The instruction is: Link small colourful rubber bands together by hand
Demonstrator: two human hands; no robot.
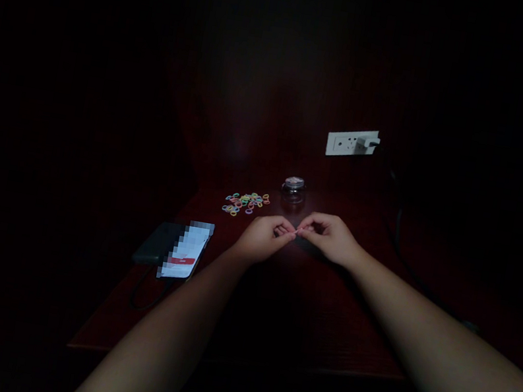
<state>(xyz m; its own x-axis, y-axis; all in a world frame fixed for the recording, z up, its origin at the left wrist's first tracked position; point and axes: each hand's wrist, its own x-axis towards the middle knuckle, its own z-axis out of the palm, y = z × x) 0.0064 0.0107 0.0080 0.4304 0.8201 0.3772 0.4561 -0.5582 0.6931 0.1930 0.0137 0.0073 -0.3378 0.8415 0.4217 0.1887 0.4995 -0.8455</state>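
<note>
My left hand (265,235) and my right hand (330,235) meet over the table, fingertips almost touching. Both pinch a small pale pink band (296,231), which looks like a hair tie; the fingers hide most of it. Beyond my left hand lies a loose pile of small coloured hair ties (246,203), in yellow, green, blue, red and purple. Just behind my hands stands a small clear jar (293,194) with its lid on; what it holds is too dark to make out.
Left of my left forearm lie a phone (186,252) with a lit screen and a dark flat object (158,242), with a thin cable nearby. A wall socket (350,143) with a white plug is at the back; its dark cable (398,232) runs down to the right. The dark red table (310,324) ends near me.
</note>
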